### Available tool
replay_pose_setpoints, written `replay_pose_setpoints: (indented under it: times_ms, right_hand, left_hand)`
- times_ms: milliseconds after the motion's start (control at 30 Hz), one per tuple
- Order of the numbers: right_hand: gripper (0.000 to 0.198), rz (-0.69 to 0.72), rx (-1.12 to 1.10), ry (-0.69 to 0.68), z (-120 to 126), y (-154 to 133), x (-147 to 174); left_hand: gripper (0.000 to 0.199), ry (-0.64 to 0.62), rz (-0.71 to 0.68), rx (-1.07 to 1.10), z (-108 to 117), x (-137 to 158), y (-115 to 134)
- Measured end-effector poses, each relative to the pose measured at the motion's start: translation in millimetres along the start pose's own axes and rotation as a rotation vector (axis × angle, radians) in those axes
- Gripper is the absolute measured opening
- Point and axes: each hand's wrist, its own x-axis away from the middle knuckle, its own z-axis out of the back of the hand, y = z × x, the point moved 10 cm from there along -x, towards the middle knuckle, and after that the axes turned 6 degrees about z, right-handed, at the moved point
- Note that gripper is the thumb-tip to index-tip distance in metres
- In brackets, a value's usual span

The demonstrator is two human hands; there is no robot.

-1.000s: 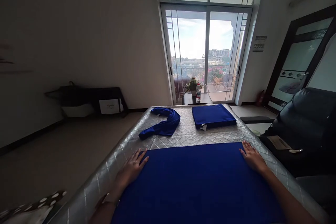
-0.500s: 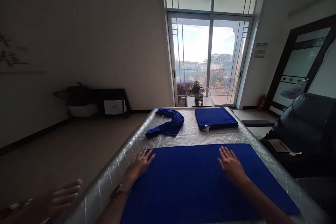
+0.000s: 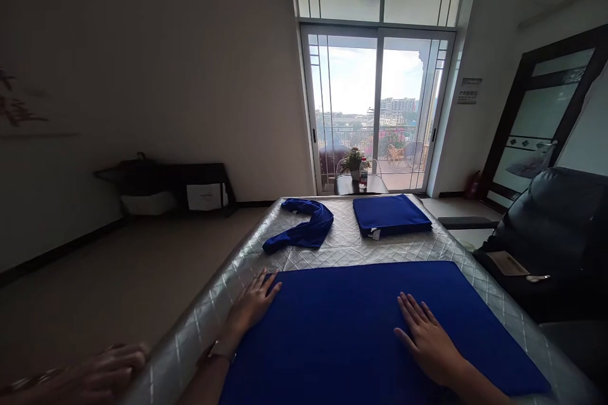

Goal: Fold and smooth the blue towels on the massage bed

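A blue cloth (image 3: 332,329) lies spread flat over the near part of the table, its far edge running straight across. My left hand (image 3: 256,297) rests flat at its far left corner, fingers extended, partly on the silver cover. On the right half of the cloth, my right hand (image 3: 425,332) lies palm down with the fingers stretched out. Farther back, a crumpled blue cloth (image 3: 308,224) curves on the left. To its right sits a neat stack of folded blue cloth (image 3: 392,215) with a white tag.
The table has a quilted silver cover (image 3: 327,257). Another person's hand (image 3: 111,367) is at the lower left, beside the table edge. A black chair (image 3: 555,228) stands on the right, holding scissors (image 3: 538,278). Behind the table, a small table carries a bottle (image 3: 363,174) and a plant (image 3: 354,161).
My right hand has slid toward me over the cloth. My left hand stays at the corner. The other person's hand at the lower left has lowered slightly, its fingers now curled.
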Motion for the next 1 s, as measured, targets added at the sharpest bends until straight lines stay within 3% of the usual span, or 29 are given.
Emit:
replay_pose_setpoints:
  times_ms: [167,267,433,567,633,700,800,867,933,1000]
  right_hand:
    - [0.082,-0.290,0.130,0.130,14.8,141.3,58.7]
    - [0.083,-0.372,0.158,0.198,21.7,189.5,81.3]
    - [0.079,-0.397,0.196,0.222,28.5,188.0,86.5]
    - [0.073,-0.342,0.229,0.303,41.3,168.4,87.2]
    - [0.070,-0.293,0.233,0.354,47.4,160.3,89.2]
    - [0.067,-0.256,0.229,0.383,50.3,155.1,90.7]
    - [0.065,-0.230,0.199,0.371,47.1,152.8,90.5]
    - [0.067,-0.238,0.167,0.342,42.2,155.5,89.9]
    - [0.068,-0.259,0.142,0.318,38.1,159.9,89.9]
    - [0.069,-0.274,0.132,0.296,35.2,163.9,89.8]
  left_hand:
    - [0.065,0.024,-0.034,-0.001,-5.1,-3.8,-1.5]
    - [0.065,0.056,-0.046,-0.001,-8.7,-6.1,-3.8]
    - [0.066,0.038,-0.044,-0.008,-9.8,-9.5,-9.8]
    - [0.065,0.113,-0.073,-0.035,14.1,-0.8,9.0]
    - [0.066,0.184,-0.115,-0.006,29.4,17.8,39.7]
    - [0.064,0.146,-0.224,0.046,30.2,48.4,89.6]
    - [0.062,-0.144,-0.460,0.118,1.8,112.1,180.7]
    - [0.064,-0.327,-0.700,0.159,-14.6,161.7,238.5]
    - [0.065,-0.406,-0.871,0.186,-19.6,196.5,274.0]
    - [0.064,-0.389,-0.895,0.199,-18.3,205.7,282.1]
